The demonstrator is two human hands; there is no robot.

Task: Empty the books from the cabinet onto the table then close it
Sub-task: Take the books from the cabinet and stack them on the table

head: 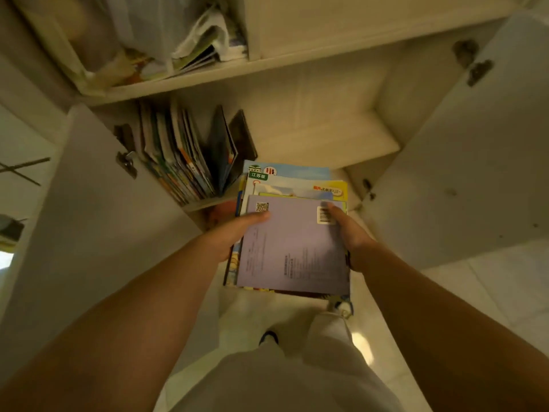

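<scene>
Books: a stack (292,245) is held flat betw. both hands, in front of the open cabinet (326,114), above the floor (505,292). Left hand (230,234) grips the stack's left edge, thumb on top near the QR code, fingers under & hidden. Right hand (350,233) grips the right edge, thumb on the barcode sticker, fingers under too. Top book has a pale purple back cover w/ small print; blue & yellow covers stick out from beneath at the far end. More books (181,153) stand leaning on the lower shelf, left side, just beyond the stack; right part of that shelf is bare. Upper shelf (190,78) holds papers & a plastic bag (205,37). Both doors are swung open: left door (98,218), right door (475,159). Light trousers & shoes show below.
</scene>
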